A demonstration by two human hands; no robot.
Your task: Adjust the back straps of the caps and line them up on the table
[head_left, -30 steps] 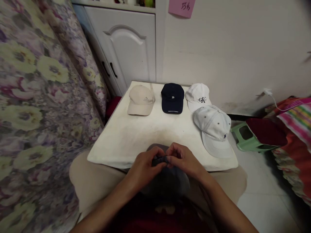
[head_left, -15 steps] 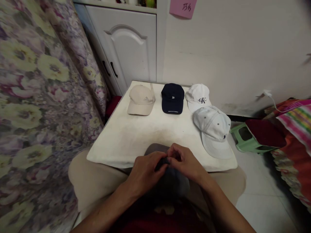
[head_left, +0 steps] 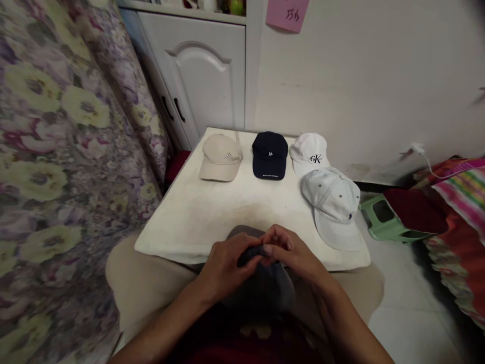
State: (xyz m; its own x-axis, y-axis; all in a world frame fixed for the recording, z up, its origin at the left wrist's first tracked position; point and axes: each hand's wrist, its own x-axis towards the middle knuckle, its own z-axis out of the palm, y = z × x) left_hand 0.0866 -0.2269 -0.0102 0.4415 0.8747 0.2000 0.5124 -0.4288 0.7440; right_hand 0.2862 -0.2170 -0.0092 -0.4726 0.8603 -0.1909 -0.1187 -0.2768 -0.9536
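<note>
A: Hand state?
B: Dark band pinched by both. Left hand closed on it, thumb against fingers; right hand pinched at its end, just beside the left. Both at lower centre.

A: Part location?
B: Dark cap lies lower centre, below the hands. What seems to be its grey brim is seen above them, over the near edge of the bench. Crown lost in shadow.

A: Best practice?
B: Judged to be strap work, from the grip. Band should be steadied by the left, fine moves made by the right. Twist to be avoided, pull applied along the band, not across, else the crown may be dragged. Cloth looks soft; slack should be taken up first.

A: Anything in the way?
B: Mainly sight: band end covered by the hands, light poor. Pale grey cap parked right of centre, near the right hand but apart; sideways swing should be limited. White cap partly covered by it. Navy cap at centre and beige cap left of it, both well apart.

A: Off the bench?
B: Green stool at right, floral curtain at left. No obstruction expected.
</note>
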